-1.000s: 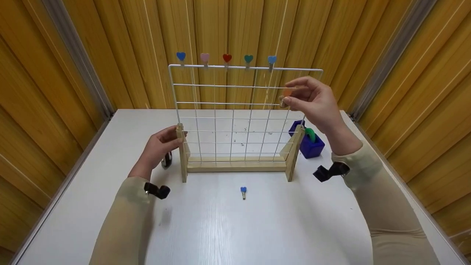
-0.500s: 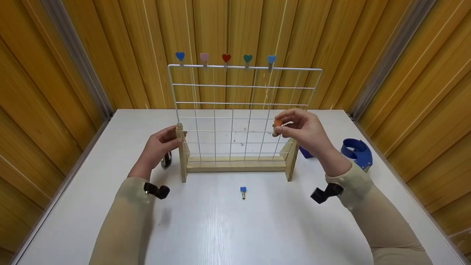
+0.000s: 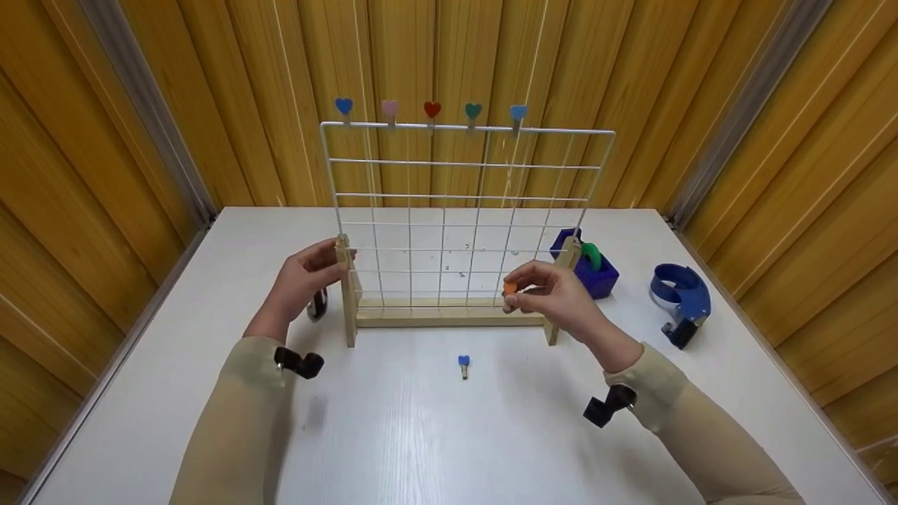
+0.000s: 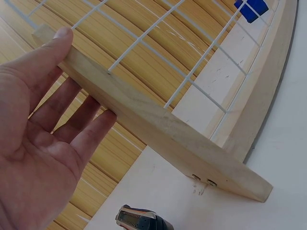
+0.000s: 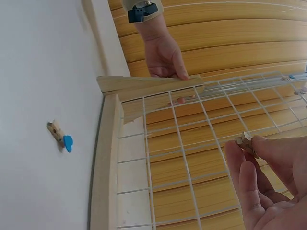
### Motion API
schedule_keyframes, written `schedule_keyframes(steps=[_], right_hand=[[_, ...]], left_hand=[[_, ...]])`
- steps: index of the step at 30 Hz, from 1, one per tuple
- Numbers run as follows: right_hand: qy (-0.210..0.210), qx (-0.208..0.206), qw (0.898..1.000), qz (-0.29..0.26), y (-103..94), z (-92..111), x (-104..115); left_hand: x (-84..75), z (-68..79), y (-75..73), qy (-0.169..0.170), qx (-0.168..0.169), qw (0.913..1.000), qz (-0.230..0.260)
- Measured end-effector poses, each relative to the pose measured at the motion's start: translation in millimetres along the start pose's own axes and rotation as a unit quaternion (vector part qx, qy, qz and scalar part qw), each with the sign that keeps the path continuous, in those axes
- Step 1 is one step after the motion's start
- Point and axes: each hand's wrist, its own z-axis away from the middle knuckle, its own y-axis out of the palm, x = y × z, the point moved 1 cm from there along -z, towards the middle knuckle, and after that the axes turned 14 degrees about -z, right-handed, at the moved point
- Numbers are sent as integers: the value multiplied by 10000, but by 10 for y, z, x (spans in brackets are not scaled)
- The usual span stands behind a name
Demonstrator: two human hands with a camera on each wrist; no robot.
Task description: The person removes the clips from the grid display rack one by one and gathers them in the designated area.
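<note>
A white wire grid (image 3: 443, 224) stands upright in a wooden base. My left hand (image 3: 306, 273) grips the base's left post (image 4: 124, 98), thumb on one side and fingers on the other. Between thumb and fingers of my right hand (image 3: 554, 301) is a small wooden clothespin (image 5: 246, 143) with an orange heart (image 3: 510, 287), held in front of the grid's lower right part. Several heart clothespins line the top wire, among them a red one (image 3: 432, 110) and a green one (image 3: 473, 111). Another clothespin with a blue heart (image 3: 464, 366) lies on the table before the base.
Behind the right post sits a dark blue box (image 3: 596, 280) with a green ring (image 3: 593, 257) in it. Farther right lies a blue tape gun (image 3: 680, 301). A dark object like a tape measure (image 4: 143, 218) is beside the left post. Wood-panelled walls (image 3: 435, 56) enclose the table.
My right hand has come down and slightly left with the orange-heart clothespin, from the grid's upper right to low near its base. The left hand stays on the post.
</note>
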Motion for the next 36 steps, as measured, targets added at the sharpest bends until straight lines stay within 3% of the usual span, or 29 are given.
schedule_keyframes(steps=[12,24,36], right_hand=[[596,403,9969,-307,97,45,-436],[1021,445,9935,-248,255,93,-875],[1070,270,9906,804,360,112,-1079]], left_hand=[[1,-13,4,-148,-35,9998,-152],[2,-25,-10,-165,4,9997,-158],[16,-17,-4,-124,-51,9998,-115]])
